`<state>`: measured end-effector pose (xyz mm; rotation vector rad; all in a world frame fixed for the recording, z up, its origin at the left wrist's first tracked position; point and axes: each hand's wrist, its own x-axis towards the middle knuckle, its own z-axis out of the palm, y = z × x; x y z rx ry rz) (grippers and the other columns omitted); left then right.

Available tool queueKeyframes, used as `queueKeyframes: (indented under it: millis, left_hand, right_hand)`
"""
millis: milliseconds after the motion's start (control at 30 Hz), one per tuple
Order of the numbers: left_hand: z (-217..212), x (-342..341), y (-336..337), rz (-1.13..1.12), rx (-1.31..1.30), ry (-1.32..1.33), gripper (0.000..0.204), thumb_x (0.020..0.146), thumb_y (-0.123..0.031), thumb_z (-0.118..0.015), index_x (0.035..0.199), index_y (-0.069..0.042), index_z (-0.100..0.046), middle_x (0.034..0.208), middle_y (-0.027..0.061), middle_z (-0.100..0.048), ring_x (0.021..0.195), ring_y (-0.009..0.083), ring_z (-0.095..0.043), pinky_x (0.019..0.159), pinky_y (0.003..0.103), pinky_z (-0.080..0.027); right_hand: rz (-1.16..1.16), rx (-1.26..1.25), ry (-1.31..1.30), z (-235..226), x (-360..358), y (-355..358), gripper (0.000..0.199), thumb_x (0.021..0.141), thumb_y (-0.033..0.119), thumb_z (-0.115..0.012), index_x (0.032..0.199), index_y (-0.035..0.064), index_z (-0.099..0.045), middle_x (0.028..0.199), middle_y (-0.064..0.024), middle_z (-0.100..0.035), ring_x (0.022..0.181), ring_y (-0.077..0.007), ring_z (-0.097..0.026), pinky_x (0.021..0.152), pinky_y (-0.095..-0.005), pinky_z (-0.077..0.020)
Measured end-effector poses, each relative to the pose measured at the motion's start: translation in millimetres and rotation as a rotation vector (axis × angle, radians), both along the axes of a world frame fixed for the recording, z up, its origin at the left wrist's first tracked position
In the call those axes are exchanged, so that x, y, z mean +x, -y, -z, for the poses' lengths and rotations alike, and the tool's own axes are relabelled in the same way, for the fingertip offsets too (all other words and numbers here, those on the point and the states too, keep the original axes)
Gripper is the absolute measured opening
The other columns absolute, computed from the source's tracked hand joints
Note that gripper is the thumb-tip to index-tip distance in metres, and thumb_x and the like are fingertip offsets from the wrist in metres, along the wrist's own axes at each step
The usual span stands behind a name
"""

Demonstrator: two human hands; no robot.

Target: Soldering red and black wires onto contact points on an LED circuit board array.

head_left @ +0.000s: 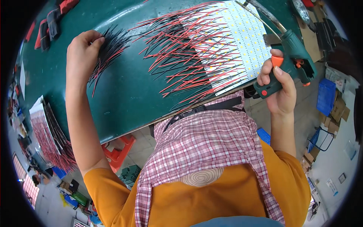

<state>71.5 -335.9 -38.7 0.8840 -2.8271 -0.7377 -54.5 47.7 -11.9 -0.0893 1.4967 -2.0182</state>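
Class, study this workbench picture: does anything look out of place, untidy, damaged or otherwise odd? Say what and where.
Nothing looks damaged or spilled. The red and black wires fan loosely across the green table, some overhanging its near edge, beside the white LED strips. The left hand touches a separate bundle of wires.

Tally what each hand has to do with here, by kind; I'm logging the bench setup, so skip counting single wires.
Green soldering gun, held in the right hand: 1
Loose bundle of black and red wires, under the left hand: 1
White LED panel with wires fanning off it: 1
Total: 3
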Motion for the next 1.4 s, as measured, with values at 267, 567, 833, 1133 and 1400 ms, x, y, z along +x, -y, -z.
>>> queueKeyframes:
  millis: [267, 567, 833, 1133, 1400]
  left_hand:
    - [-2.6, -1.6, -3.3, 0.016, -0.235, -0.002, 0.018, 0.080, -0.015, -0.063, 0.091, -0.002, -0.067, 0.080, 0.0154, -0.065, 0.073, 0.0257, -0.063, 0.068, 0.033, -0.047]
    - [-14.5, 2.0, 7.4, -0.035, -0.243, 0.180, 0.016, 0.080, -0.012, -0.063, 0.092, -0.002, -0.068, 0.078, 0.0137, -0.066, 0.070, 0.0230, -0.065, 0.066, 0.029, -0.048]
    - [-76.5, -24.0, -57.6, 0.547, -0.914, 0.342, 0.007, 0.074, -0.009, -0.058, 0.080, -0.011, -0.062, 0.072, 0.0052, -0.059, 0.072, 0.0164, -0.060, 0.057, 0.032, -0.046]
    - [-21.6, -16.5, -104.2, 0.837, -1.061, 1.106, 0.004, 0.069, -0.013, -0.060, 0.070, -0.013, -0.064, 0.072, 0.0010, -0.060, 0.075, 0.0155, -0.060, 0.057, 0.027, -0.042]
    - [-76.4, -65.8, -110.7, 0.444, -0.520, 0.181, 0.025, 0.073, 0.004, -0.058, 0.095, -0.006, -0.066, 0.077, 0.0083, -0.060, 0.069, 0.0247, -0.059, 0.060, 0.034, -0.047]
  right_hand:
    - [-0.044, 0.030, 0.046, 7.9, -2.2, -6.0, 0.044, 0.084, 0.015, -0.055, 0.123, 0.0010, -0.041, 0.085, -0.0091, -0.055, 0.066, -0.0121, -0.049, 0.062, -0.0281, -0.0411]
    - [-0.133, -0.097, 0.180, 34.4, -12.1, -36.1, 0.041, 0.083, 0.015, -0.056, 0.120, 0.0031, -0.043, 0.082, -0.0096, -0.056, 0.063, -0.0133, -0.050, 0.059, -0.0283, -0.0426]
    - [-0.126, -0.220, 0.220, 40.1, -33.7, -54.7, 0.038, 0.078, 0.009, -0.060, 0.114, 0.0004, -0.049, 0.076, -0.0117, -0.059, 0.062, -0.0123, -0.054, 0.057, -0.0249, -0.0441]
    - [-0.120, -0.191, 0.221, 47.2, -29.6, -48.0, 0.040, 0.080, 0.012, -0.062, 0.115, 0.0006, -0.049, 0.075, -0.0119, -0.059, 0.060, -0.0119, -0.053, 0.056, -0.0242, -0.0441]
    - [-0.281, 0.060, -0.054, 31.1, -35.0, -34.0, 0.045, 0.085, 0.014, -0.054, 0.126, 0.0018, -0.039, 0.075, -0.0097, -0.054, 0.063, -0.0127, -0.049, 0.059, -0.0274, -0.0425]
